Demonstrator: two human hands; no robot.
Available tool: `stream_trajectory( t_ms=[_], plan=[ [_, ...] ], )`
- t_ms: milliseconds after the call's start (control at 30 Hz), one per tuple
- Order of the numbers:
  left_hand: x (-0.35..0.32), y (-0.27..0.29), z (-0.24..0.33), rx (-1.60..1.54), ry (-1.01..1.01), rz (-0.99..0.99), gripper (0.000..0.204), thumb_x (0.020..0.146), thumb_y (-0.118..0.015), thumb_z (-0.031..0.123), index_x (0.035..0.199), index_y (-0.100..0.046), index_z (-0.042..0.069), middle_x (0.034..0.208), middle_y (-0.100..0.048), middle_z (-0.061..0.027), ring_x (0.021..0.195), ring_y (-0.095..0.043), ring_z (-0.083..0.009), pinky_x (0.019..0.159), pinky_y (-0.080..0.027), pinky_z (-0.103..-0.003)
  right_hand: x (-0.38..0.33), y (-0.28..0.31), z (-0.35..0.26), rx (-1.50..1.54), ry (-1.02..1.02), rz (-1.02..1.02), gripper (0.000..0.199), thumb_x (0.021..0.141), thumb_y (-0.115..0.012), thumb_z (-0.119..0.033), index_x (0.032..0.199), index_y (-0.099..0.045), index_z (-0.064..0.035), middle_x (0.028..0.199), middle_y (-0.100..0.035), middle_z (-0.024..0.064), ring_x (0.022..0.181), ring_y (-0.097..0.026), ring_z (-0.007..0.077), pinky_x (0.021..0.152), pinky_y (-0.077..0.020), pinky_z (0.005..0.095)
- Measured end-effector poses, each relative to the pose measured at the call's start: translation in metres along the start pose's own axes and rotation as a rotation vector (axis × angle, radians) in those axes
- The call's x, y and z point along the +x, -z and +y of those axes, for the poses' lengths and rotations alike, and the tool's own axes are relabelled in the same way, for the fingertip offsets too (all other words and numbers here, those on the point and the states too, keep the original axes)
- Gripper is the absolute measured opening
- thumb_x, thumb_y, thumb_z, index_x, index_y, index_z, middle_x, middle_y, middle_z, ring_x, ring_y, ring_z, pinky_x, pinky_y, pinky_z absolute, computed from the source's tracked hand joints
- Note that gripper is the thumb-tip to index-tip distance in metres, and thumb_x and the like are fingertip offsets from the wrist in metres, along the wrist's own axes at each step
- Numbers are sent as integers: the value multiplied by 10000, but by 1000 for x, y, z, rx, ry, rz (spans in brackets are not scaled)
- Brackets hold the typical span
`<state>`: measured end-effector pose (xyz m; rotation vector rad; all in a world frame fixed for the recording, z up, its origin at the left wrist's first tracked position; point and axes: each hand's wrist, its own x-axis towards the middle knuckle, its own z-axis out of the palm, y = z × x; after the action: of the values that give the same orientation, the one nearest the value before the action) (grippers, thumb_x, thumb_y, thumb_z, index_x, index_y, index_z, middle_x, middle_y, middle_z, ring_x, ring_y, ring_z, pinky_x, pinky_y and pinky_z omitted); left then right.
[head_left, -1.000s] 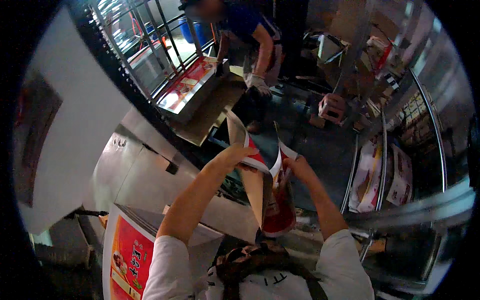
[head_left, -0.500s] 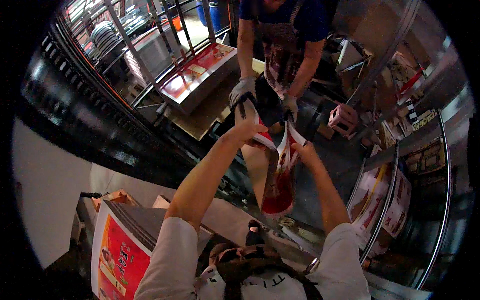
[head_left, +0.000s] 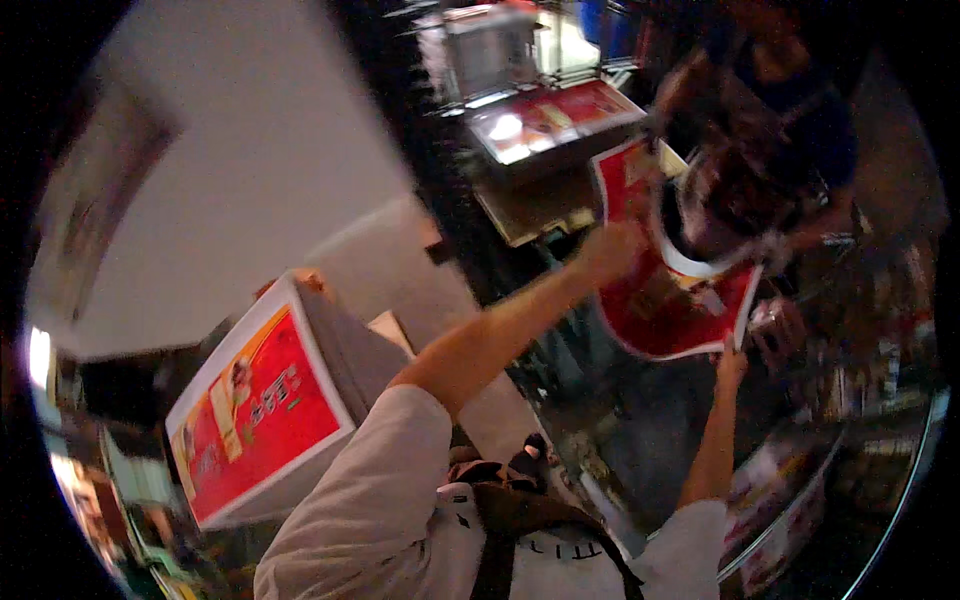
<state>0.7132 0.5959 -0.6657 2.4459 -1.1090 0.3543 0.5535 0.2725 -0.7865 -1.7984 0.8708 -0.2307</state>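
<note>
A red printed sheet (head_left: 665,315) with a white border sags in a curved U between me and a co-worker. My left hand (head_left: 618,248) grips it near its left side, blurred by motion. At its lower right corner, my right hand (head_left: 733,362) pinches the edge. The co-worker, in a dark blue top and gloves in the earlier frame, leans over the sheet's far side; their hands are blurred now. Left of me stands a tall stack of red printed sheets (head_left: 265,415), white-edged, its top sheet showing.
Another stack of red printed sheets (head_left: 560,115) lies on a wooden pallet (head_left: 515,205) beyond a dark machine frame. Metal rails (head_left: 900,500) curve at the lower right, near a stack of printed sheets (head_left: 775,500). A pink stool (head_left: 778,325) stands beyond my right hand.
My view has swung left, bringing the near stack further into sight. The sheet, narrowly folded before, has spread wider as my hands moved apart, both keeping hold of it.
</note>
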Motion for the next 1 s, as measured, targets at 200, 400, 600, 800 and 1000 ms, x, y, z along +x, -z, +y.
stream_trajectory(
  t_ms=[200,400,600,800,1000],
  plan=[
    [-273,133,72,-456,68,-325,305,857,-506,194,1128,-512,54,1179,-505,-158,1066,-499,-315,933,-392,-372,-142,-149,99,123,32,-545,286,857,-494,-272,936,-607,-21,778,-638,134,587,-612,205,493,-473,315],
    [-535,239,16,-4,495,32,339,707,-643,92,1034,-564,57,1130,-535,-134,1073,-482,-321,921,-381,-400,-412,-304,-26,-205,692,-1037,310,832,-521,-266,708,-514,17,586,-467,123,543,-441,180,545,-391,326],
    [-674,247,3,163,707,-70,544,704,-657,229,1193,-469,86,1293,-415,-102,1218,-352,-279,974,-291,-408,-524,-386,-64,-335,808,-970,293,785,-564,-283,775,-606,7,709,-583,169,659,-565,279,617,-438,364],
    [-696,242,-4,145,662,-40,613,709,-648,225,1260,-406,111,1346,-358,-65,1254,-307,-252,995,-249,-423,-549,-397,-80,-707,858,-800,243,732,-605,-283,786,-664,-53,792,-634,156,761,-614,317,696,-486,395],
    [-703,238,-11,164,644,15,596,709,-649,217,1250,-417,119,1335,-376,-56,1249,-318,-235,990,-256,-417,-560,-398,-102,-895,948,-741,219,722,-618,-274,782,-669,-70,778,-635,153,755,-618,310,692,-488,412]
  ],
)
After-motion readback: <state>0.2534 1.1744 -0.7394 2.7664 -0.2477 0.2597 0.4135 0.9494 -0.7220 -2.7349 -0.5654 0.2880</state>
